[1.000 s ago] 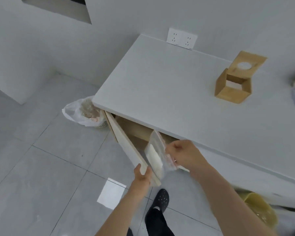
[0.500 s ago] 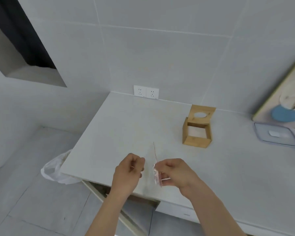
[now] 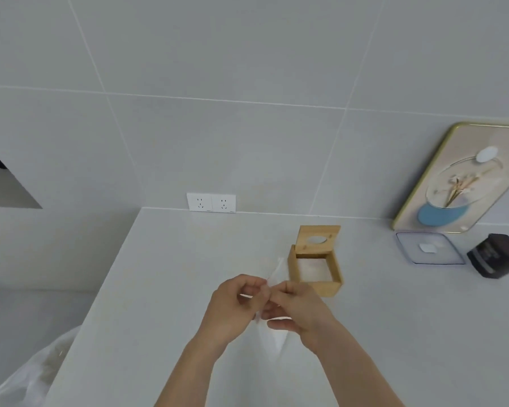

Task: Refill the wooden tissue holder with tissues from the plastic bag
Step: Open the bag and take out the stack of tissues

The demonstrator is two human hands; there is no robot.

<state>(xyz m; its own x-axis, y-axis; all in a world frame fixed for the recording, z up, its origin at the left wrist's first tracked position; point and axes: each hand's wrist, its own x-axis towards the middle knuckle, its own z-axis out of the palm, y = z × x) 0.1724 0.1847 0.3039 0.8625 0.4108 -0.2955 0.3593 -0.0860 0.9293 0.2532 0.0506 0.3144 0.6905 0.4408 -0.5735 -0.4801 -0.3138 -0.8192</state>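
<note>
Bright, even, soft-shadowed light; wide-angle bending at the edges; fingers perhaps slightly motion-blurred.

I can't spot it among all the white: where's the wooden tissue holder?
The holder stands on the counter right of centre in the head view, lid tipped open, just beyond the right hand and well left of the clear lid.

Left hand, right hand bare; forearms bare, apparently no rings or sleeves.
</note>
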